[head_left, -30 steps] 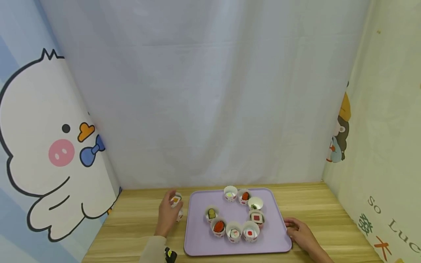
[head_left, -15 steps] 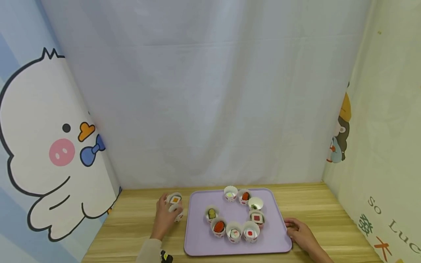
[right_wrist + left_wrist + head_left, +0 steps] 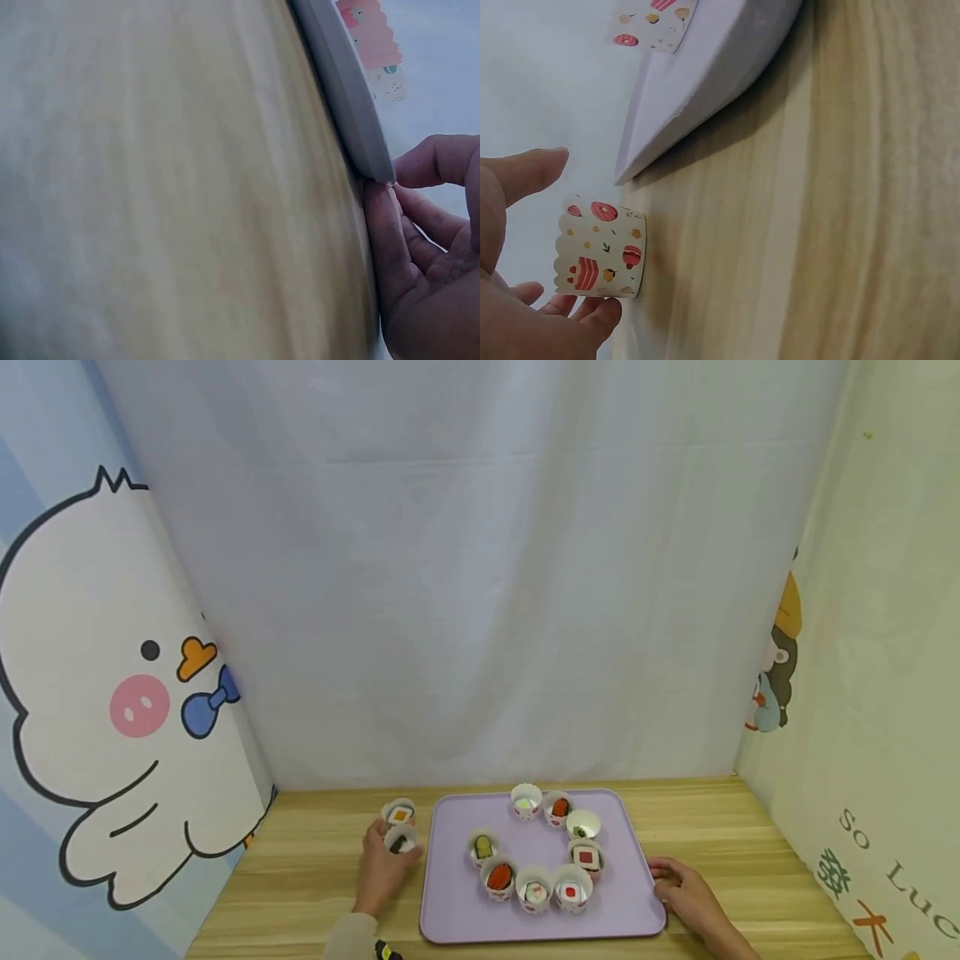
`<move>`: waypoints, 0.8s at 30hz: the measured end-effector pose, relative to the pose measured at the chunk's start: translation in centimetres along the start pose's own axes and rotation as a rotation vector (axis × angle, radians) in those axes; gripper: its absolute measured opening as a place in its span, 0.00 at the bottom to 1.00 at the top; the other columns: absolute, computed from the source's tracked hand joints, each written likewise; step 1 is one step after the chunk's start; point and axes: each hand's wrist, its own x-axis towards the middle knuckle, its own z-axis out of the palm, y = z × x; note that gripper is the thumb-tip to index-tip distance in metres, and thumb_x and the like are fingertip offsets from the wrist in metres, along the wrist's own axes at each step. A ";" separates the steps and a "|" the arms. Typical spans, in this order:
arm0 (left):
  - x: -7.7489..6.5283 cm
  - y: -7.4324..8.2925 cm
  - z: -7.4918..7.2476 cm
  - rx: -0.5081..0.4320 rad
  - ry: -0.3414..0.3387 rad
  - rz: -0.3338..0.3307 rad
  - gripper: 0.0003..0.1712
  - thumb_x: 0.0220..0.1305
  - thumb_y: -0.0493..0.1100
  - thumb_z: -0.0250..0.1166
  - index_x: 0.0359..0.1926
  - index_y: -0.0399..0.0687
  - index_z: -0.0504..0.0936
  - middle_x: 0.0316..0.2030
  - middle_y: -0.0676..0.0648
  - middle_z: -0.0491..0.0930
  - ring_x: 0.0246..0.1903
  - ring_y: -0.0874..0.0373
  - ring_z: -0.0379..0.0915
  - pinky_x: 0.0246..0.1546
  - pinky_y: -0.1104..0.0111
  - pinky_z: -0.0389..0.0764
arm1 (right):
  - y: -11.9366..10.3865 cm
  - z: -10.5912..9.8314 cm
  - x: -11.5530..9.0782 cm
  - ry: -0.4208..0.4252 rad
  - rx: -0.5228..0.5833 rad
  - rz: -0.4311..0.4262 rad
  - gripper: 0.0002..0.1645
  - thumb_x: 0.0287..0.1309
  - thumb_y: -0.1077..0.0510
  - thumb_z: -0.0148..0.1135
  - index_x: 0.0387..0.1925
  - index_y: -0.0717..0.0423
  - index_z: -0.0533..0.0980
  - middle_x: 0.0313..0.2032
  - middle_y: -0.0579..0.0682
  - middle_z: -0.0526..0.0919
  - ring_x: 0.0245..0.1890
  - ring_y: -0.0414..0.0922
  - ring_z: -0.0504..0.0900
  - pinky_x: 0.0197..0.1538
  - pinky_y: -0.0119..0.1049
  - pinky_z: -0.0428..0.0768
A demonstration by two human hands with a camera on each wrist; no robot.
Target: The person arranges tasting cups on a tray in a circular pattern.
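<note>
On the wooden table at left, my left hand [image 3: 381, 872] reaches around a paper baking cup [image 3: 401, 839] with a dark-topped sushi piece inside. In the left wrist view the thumb [image 3: 536, 171] stands apart from this printed cup [image 3: 604, 247], while the other fingertips are right at its opposite side. Just behind it is a second cup [image 3: 398, 812] with an orange-centred sushi piece. My right hand [image 3: 693, 897] pinches the right edge of the lilac tray [image 3: 457, 914]; in the right wrist view the thumb lies over the tray rim [image 3: 349, 97] and fingers are below.
Several paper cups with sushi pieces stand on the tray in a curve, among them one with red topping [image 3: 498, 878] and one with a cucumber-like green piece [image 3: 483, 847]. A white curtain [image 3: 480, 610] hangs behind the table [image 3: 300, 893], with printed cloths at both sides.
My left hand has drawn back from over the rear cup and come down beside the nearer cup, uncovering both. The right hand stays at the tray edge.
</note>
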 end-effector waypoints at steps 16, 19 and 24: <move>0.2 -1.0 0.4 -0.006 -0.012 0.022 0.40 0.48 0.39 0.74 0.60 0.34 0.65 0.53 0.30 0.77 0.54 0.39 0.74 0.56 0.49 0.72 | -0.2 -0.1 -0.1 -0.004 -0.004 0.002 0.29 0.49 0.70 0.57 0.57 0.70 0.73 0.47 0.60 0.81 0.39 0.42 0.78 0.33 0.34 0.81; 0.2 -1.1 0.3 0.018 -0.014 0.021 0.38 0.48 0.40 0.74 0.59 0.36 0.67 0.52 0.32 0.79 0.52 0.40 0.75 0.53 0.51 0.73 | -0.2 -0.1 -0.1 -0.004 -0.002 -0.001 0.29 0.49 0.70 0.57 0.57 0.70 0.73 0.47 0.60 0.81 0.39 0.42 0.78 0.33 0.34 0.81; 0.0 -1.0 0.3 0.041 -0.010 0.024 0.33 0.49 0.41 0.74 0.55 0.39 0.71 0.50 0.34 0.80 0.50 0.43 0.77 0.50 0.55 0.74 | -0.1 -0.1 -0.1 0.001 -0.004 -0.010 0.29 0.48 0.70 0.57 0.57 0.70 0.73 0.46 0.59 0.81 0.37 0.40 0.78 0.33 0.33 0.80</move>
